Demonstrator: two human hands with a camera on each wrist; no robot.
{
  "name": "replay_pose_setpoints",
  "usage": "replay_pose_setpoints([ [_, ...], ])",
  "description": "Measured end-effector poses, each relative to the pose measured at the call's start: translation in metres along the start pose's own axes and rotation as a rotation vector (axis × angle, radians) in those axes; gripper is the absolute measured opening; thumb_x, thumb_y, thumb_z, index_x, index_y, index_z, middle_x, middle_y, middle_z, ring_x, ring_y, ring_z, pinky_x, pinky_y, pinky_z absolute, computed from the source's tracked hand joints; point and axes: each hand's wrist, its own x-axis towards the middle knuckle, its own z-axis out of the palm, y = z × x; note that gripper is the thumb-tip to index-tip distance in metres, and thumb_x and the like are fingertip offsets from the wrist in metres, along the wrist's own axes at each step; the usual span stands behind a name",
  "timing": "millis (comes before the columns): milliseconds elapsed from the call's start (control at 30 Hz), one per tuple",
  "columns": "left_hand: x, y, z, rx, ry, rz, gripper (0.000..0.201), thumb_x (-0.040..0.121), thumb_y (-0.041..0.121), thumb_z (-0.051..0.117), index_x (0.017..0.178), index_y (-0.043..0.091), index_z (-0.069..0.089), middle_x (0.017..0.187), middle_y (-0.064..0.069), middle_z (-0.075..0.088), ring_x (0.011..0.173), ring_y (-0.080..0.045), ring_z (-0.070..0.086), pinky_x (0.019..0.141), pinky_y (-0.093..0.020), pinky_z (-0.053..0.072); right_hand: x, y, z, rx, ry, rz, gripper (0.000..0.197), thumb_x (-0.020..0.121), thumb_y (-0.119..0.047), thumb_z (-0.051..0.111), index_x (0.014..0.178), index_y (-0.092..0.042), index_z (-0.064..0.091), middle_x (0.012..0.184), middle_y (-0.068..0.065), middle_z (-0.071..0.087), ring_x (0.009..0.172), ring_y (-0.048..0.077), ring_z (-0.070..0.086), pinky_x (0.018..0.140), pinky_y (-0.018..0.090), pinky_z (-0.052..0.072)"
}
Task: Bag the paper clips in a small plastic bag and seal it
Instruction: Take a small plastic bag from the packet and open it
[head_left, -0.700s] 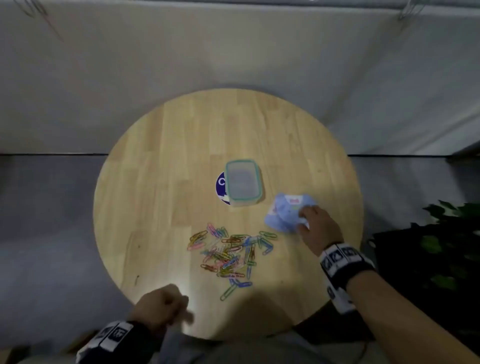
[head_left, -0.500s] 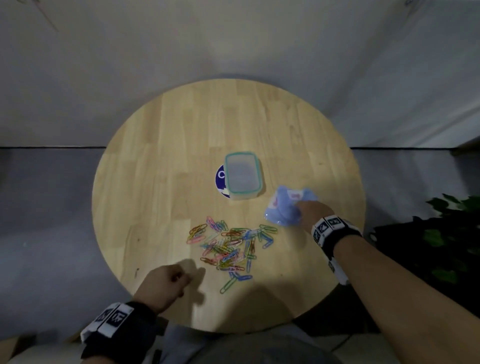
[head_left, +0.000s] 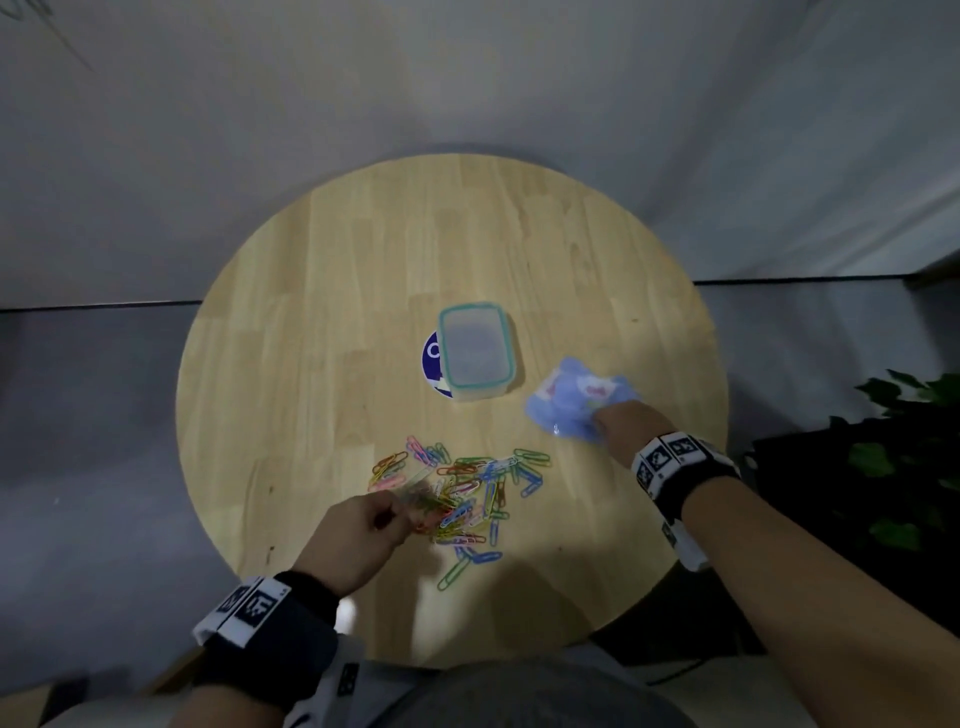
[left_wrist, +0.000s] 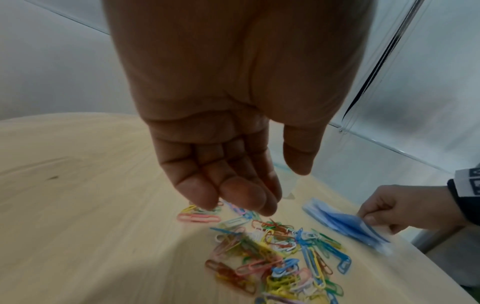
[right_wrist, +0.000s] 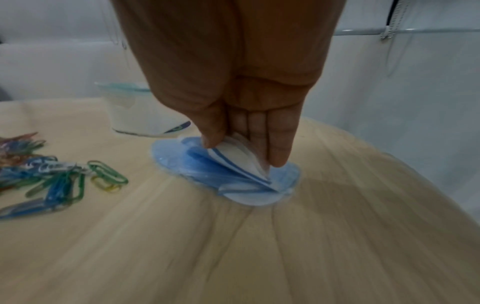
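Several coloured paper clips (head_left: 467, 493) lie in a loose pile on the round wooden table (head_left: 322, 312), near its front. My left hand (head_left: 395, 514) hovers at the pile's left edge. In the left wrist view its fingers (left_wrist: 233, 191) hang loosely together above the clips (left_wrist: 280, 253) and hold nothing. To the right lies a small stack of blue plastic bags (head_left: 571, 400). My right hand (head_left: 602, 421) pinches the stack's near edge, thumb against fingers (right_wrist: 278, 152), and bends the top bags (right_wrist: 239, 162) upward.
A clear plastic container with a teal-rimmed lid (head_left: 475, 351) stands at the table's middle, partly over a round blue sticker (head_left: 432, 353). A leafy plant (head_left: 909, 467) is off the table's right side. Grey walls surround the table.
My left hand has moved forward from the table's front edge to the clip pile. My right hand has stayed on the blue bags.
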Motion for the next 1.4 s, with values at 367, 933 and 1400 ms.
replay_pose_setpoints([
  [367,0.008,0.048,-0.005,-0.295,0.223,0.177,0.013,0.084,0.014,0.068,0.077,0.024,0.07,0.071,0.001,0.069,0.061,-0.006,0.057,0.059,-0.021,0.044,-0.047,-0.016,-0.015,-0.251,0.811,-0.388,0.02,0.052,-0.003,0.075,0.059,-0.018,0.063,0.05,0.003,0.057,0.051,0.027,0.057,0.058,0.029,0.049],
  [933,0.039,0.07,0.012,-0.031,0.365,0.242,0.022,0.084,0.035,0.065,0.07,0.017,0.063,0.057,-0.003,0.057,0.063,-0.029,0.055,0.054,-0.036,0.039,-0.078,-0.102,-0.022,1.014,0.302,-0.038,0.034,0.088,-0.04,0.06,0.064,-0.018,0.05,0.061,0.004,0.058,0.049,0.016,0.05,0.056,0.03,0.043],
  [1400,0.045,0.068,0.028,-0.172,0.256,0.307,0.035,0.091,0.039,0.048,0.073,0.011,0.061,0.057,-0.004,0.057,0.06,-0.025,0.048,0.054,-0.027,0.033,-0.039,-0.054,-0.004,1.215,0.315,0.399,0.02,0.079,-0.01,0.059,0.064,-0.007,0.047,0.068,0.018,0.051,0.062,0.033,0.056,0.063,0.056,0.058],
])
